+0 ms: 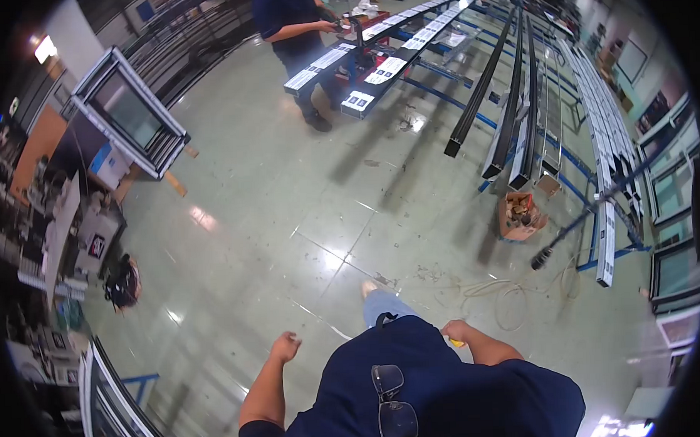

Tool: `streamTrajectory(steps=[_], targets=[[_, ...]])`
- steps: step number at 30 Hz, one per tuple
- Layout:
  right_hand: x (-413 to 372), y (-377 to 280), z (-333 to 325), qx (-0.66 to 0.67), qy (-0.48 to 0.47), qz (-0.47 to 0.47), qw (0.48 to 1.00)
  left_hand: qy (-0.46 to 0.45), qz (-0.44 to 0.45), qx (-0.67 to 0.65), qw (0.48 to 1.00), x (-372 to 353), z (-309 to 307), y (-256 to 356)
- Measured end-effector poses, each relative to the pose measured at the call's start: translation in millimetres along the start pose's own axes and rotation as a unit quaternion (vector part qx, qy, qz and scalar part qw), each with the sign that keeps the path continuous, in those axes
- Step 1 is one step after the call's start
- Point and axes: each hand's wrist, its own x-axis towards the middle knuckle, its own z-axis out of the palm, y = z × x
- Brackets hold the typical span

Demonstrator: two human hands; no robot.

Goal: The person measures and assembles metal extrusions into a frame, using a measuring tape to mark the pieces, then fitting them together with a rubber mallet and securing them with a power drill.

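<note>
My left hand point(285, 346) hangs in the air above the floor, left of my body. Its fingers are loosely curled, with nothing visible in them. At my right hip, my right hand point(456, 330) is closed around a small yellow item point(456, 342), mostly hidden by the fingers. Something pale shows beside that hand against my dark shirt; what it is I cannot make out. A pair of glasses point(395, 406) hangs on the shirt front. Below me one foot point(368, 289) shows on the greenish floor.
Ahead, long profiles with white labels point(383, 69) and dark profiles point(484, 83) lie on blue racks. A cardboard box point(522, 216) and a looped hose point(515, 297) are on the floor at right. Another person point(289, 28) stands ahead. A framed window point(130, 110) leans at left.
</note>
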Motion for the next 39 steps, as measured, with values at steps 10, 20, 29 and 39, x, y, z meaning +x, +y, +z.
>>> streamTrajectory(steps=[10,20,29,39], targets=[[182,-176,-102,0.0,-0.266,0.086,0.96,-0.039,-0.064,-0.187,0.98,185,-125,-3],[144,-594,-437,0.222,-0.203,-0.251,0.92,-0.042,-0.105,-0.233,0.966,329,-300,16],[192,-744,-535,0.404,0.202,-0.264,0.852,0.036,0.297,-0.09,0.95,532,-609,272],[313,-733,-725,0.26,0.538,-0.096,0.796,0.078,0.64,-0.046,0.763,608,-738,704]])
